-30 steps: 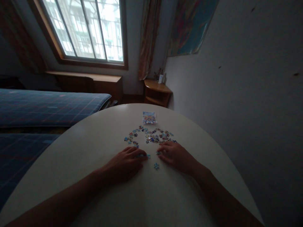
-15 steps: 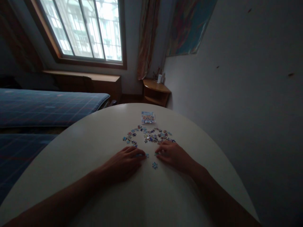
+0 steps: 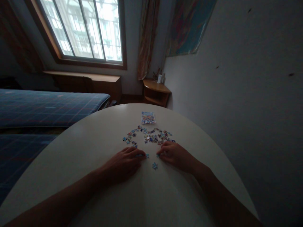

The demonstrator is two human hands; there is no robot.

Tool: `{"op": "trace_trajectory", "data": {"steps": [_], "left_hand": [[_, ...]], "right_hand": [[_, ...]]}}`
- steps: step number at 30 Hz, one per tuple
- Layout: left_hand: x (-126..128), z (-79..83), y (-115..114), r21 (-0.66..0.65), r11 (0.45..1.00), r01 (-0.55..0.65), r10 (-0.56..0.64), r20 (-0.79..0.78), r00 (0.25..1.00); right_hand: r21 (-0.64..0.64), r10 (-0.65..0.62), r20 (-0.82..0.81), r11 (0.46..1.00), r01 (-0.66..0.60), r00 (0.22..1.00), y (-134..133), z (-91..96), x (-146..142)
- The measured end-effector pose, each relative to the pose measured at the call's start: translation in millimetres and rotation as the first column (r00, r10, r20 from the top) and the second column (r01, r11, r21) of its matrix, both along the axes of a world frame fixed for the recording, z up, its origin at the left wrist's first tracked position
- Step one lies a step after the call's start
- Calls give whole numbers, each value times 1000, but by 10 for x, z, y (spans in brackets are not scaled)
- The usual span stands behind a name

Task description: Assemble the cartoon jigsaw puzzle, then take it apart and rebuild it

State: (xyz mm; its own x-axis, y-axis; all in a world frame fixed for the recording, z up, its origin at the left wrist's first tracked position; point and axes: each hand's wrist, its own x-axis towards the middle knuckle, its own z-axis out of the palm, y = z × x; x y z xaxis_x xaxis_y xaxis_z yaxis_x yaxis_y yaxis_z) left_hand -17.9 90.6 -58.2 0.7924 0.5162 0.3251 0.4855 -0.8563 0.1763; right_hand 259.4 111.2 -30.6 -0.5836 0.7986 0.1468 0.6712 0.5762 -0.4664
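My left hand (image 3: pixel 129 158) rests on the white table, its fingertips closed on a light blue jigsaw piece (image 3: pixel 147 156) whose end pokes out past them. Opposite it, my right hand (image 3: pixel 174 154) pinches another small bluish jigsaw piece (image 3: pixel 158 155), mostly covered by the fingers. Between the hands and slightly nearer to me lies a loose pale blue jigsaw piece (image 3: pixel 154 165). Just beyond the hands, several mixed-colour jigsaw pieces (image 3: pixel 153 138) spread in a rough arc. A small picture card or packet (image 3: pixel 148 118) lies behind them.
The round white table (image 3: pixel 106 126) fills the foreground. To the left is a mattress with a blue checked cover (image 3: pixel 52 107). A wooden corner shelf (image 3: pixel 156 85) stands beyond the table's far edge, and a pale wall (image 3: pixel 224 101) runs along the right.
My right hand has shifted very slightly to the right with its jigsaw piece, a little farther from the left hand. The left hand and the loose pieces look almost unchanged.
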Motion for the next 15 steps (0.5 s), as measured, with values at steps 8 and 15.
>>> {"op": "trace_trajectory", "data": {"steps": [8, 15], "left_hand": [[13, 34, -18, 5, 1000, -13, 13, 9, 1000], [-32, -39, 43, 15, 967, -253, 251, 86, 964]], "right_hand": [[105, -45, -2, 993, 45, 999, -11, -6, -16], [193, -40, -161, 979, 71, 986, 135, -266, -22]]}}
